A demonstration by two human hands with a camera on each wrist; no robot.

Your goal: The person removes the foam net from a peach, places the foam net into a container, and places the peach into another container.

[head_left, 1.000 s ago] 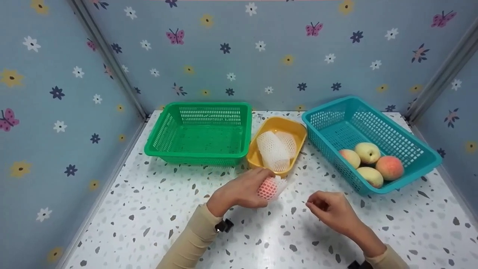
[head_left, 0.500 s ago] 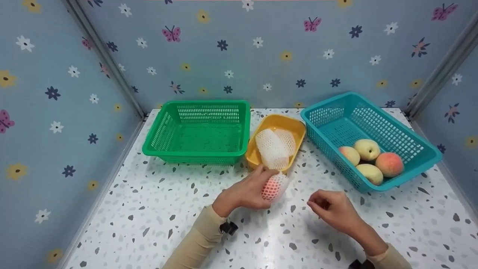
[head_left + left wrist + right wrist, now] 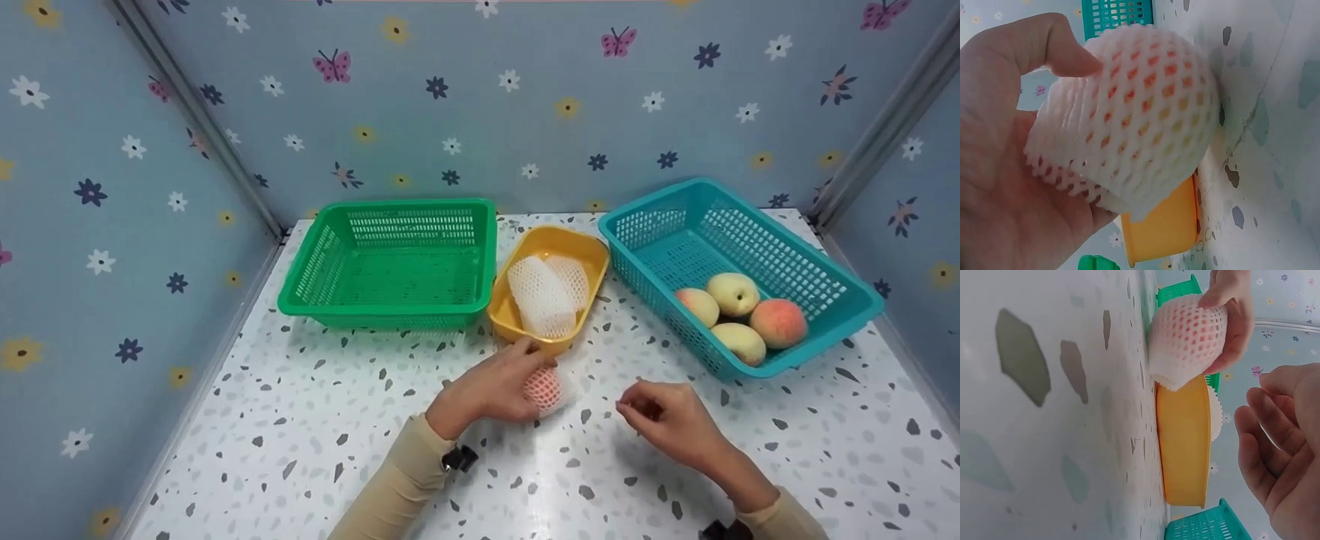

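Note:
My left hand (image 3: 487,391) grips a peach (image 3: 544,390) wrapped in a white foam net, just in front of the yellow tray. In the left wrist view the thumb presses the net (image 3: 1151,101), and red and yellow skin shows through its holes. The wrapped peach (image 3: 1188,334) appears close over the speckled table in the right wrist view. To the right of it, my right hand (image 3: 675,424) hovers with loosely curled fingers and holds nothing. Its fingers (image 3: 1264,433) show bare in the right wrist view.
The yellow tray (image 3: 501,328) holds several white foam nets (image 3: 544,296). At its left stands a green basket (image 3: 386,309) with nothing in it. A blue basket (image 3: 817,289) on the right holds several unwrapped peaches (image 3: 778,324). Patterned walls (image 3: 480,112) enclose the table.
The wrapped peach has turned a little in my left hand, and the net's frilled end no longer sticks up at the right. My right hand has barely moved. The head view has shifted slightly.

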